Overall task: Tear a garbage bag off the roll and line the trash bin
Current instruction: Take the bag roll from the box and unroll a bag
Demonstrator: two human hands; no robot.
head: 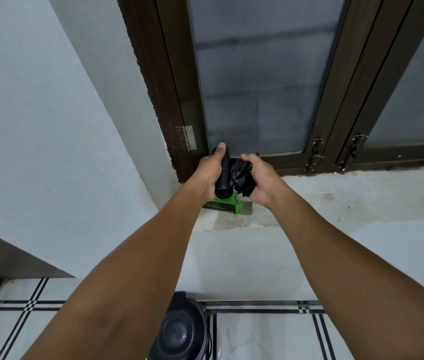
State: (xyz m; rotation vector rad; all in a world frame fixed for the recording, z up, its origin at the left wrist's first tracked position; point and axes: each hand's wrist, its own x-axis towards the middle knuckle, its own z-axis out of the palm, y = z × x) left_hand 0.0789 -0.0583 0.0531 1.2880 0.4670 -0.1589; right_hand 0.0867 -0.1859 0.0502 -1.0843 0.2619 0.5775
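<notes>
My left hand (pixel 209 175) grips a black roll of garbage bags (pixel 223 178), held upright above the window sill. My right hand (pixel 260 178) is closed on the crumpled loose end of a black bag (pixel 242 175) that still runs into the roll. Both hands are close together in front of the window frame. Under them a green and black box (pixel 225 205) lies on the sill. The dark trash bin (pixel 179 331), lid shut, stands on the floor at the bottom of the view, between my forearms.
A pale stone sill (pixel 335 198) runs to the right under a dark-framed window with frosted glass (pixel 257 87). A white wall (pixel 49 126) rises on the left. The floor has white tiles with black stripes (pixel 270 333).
</notes>
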